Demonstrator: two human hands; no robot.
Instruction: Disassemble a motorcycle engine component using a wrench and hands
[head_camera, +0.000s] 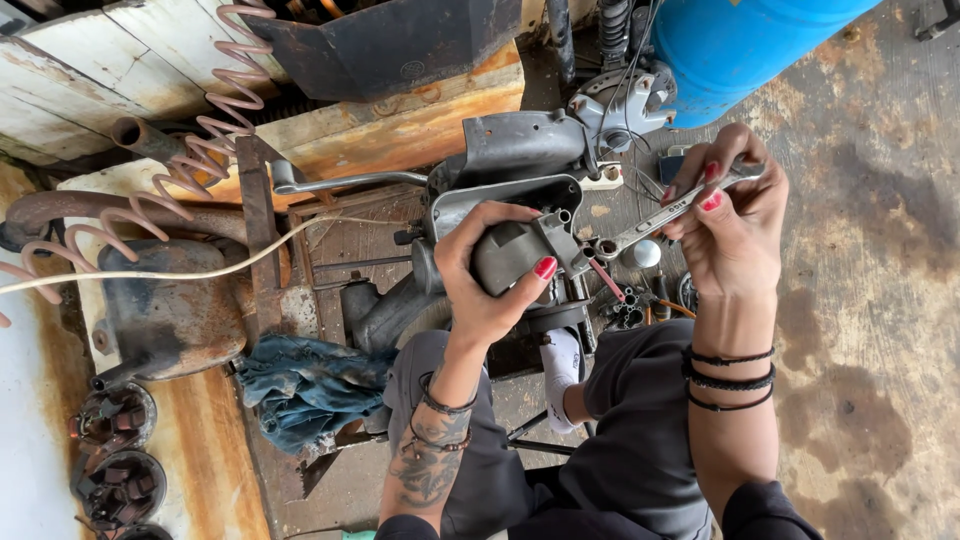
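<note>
My left hand (487, 277) wraps around a grey metal engine part (520, 250) that sits over my knees, thumb on its front and fingers over the top. In my right hand (735, 225) is the handle of a silver ring wrench (655, 218), gripped near its far end. The wrench's ring end rests on a fitting at the right side of the grey part. Both wrists wear dark bands, and the nails are painted red.
A larger grey engine casing (520, 150) lies behind the part. A blue barrel (730, 50) stands at top right. A blue rag (305, 385), a rusty metal tank (170, 310), a coiled pink hose (200, 150) and wooden planks (400, 130) lie left. Small loose parts (640, 300) dot the stained floor.
</note>
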